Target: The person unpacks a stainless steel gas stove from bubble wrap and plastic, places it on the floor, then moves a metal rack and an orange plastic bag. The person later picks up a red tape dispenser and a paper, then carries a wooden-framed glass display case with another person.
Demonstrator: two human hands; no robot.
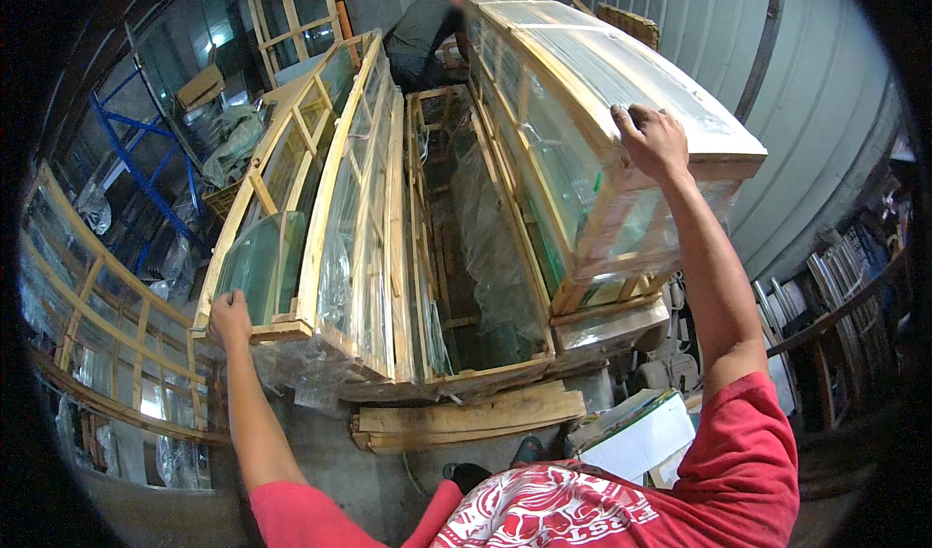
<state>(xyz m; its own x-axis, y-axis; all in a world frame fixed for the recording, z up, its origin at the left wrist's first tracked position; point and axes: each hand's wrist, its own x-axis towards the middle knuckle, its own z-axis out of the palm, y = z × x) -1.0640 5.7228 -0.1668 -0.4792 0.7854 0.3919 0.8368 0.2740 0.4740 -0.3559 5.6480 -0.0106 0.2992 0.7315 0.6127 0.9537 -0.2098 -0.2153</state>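
My left hand has its fingers curled over the near end of a narrow wooden crate, beside a greenish glass pane that stands in it. Whether the fingers also touch the glass, I cannot tell. On the right, my right hand grips the near top edge of a tall wooden crate wrapped in clear film, its fingers bent over the corner. Greenish glass shows through that crate's slatted side. Between the two lies a long open crate with plastic film hanging inside.
A co-worker bends at the far end between the crates. Stacked wooden boards lie on the floor before me, with a white flat sheet to their right. A blue metal rack stands left; a corrugated wall borders the right.
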